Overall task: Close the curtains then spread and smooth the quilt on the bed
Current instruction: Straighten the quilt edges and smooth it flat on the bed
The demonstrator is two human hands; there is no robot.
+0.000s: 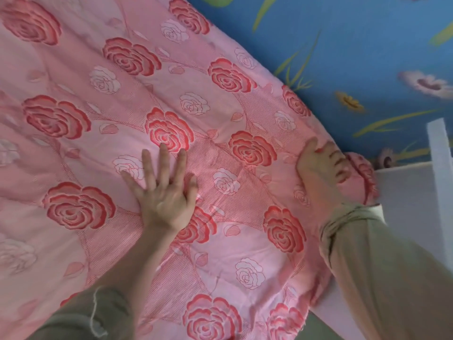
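Observation:
A pink quilt (171, 99) printed with red and white roses covers most of the view, lying spread over the bed. My left hand (163, 190) lies flat on the quilt near the middle, fingers straight and spread, palm pressing down. My right hand (321, 165) rests at the quilt's right edge near its corner, fingers bent over the edge; it is blurred, so whether it pinches the cloth is unclear. Both forearms wear beige sleeves. No curtains are in view.
A blue sheet (355, 57) with flower and leaf prints shows beyond the quilt's edge at the upper right. A white bed frame (414, 200) runs along the right side, with a white post (438, 143) rising from it.

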